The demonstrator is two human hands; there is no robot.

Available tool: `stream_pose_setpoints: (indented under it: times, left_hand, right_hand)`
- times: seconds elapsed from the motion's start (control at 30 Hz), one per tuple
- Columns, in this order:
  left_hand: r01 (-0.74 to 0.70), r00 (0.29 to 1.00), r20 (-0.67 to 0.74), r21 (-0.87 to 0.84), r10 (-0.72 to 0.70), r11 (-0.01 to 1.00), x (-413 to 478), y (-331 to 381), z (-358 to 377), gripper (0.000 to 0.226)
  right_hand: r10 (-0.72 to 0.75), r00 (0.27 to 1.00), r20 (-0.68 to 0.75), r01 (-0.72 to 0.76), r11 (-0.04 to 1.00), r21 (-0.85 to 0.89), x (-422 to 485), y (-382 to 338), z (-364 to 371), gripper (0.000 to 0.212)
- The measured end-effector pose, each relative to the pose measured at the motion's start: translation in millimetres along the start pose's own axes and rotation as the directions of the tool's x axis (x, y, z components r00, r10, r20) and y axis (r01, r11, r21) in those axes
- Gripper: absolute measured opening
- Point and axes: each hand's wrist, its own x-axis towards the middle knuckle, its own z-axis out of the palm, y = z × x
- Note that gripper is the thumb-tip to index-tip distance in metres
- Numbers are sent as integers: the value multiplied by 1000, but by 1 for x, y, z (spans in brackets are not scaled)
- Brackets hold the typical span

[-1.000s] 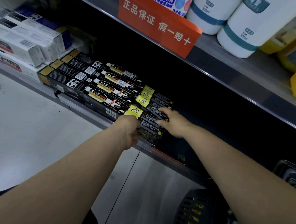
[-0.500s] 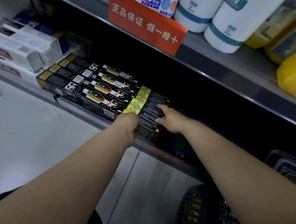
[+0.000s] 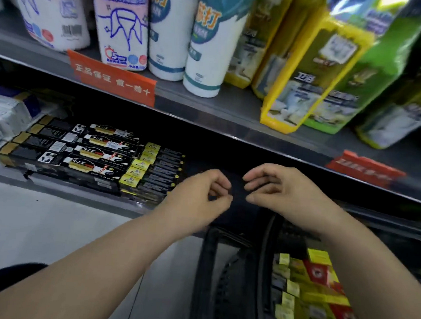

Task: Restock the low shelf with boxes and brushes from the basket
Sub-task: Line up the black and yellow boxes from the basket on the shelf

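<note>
Black boxes with yellow ends (image 3: 154, 170) lie in a row on the low shelf (image 3: 79, 195), beside larger black and gold boxes (image 3: 81, 151). My left hand (image 3: 202, 195) hovers just right of that row, fingers loosely curled, holding nothing. My right hand (image 3: 276, 190) hangs beside it with relaxed curled fingers, also empty. Both hands are above the dark basket (image 3: 210, 270), which holds yellow-ended boxes (image 3: 288, 287) and red and yellow packs (image 3: 327, 285).
White boxes (image 3: 2, 117) sit at the shelf's far left. The upper shelf (image 3: 208, 105) carries white bottles (image 3: 206, 48), yellow and green packs (image 3: 321, 67) and an orange sign (image 3: 110, 81). Pale floor (image 3: 40, 223) lies below left.
Both hands have let go of the yellow-ended boxes and pulled back to the right, over the basket. The view has tilted up and right, showing more of the upper shelf.
</note>
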Motion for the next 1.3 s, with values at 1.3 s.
stream_pose_setpoints:
  times: [1.3]
  left_hand:
    - [292,903,396,-279,-168,915,-15,61,105,40]
  right_hand:
    - [368,914,-168,-340,924,177,-93,143,34,16]
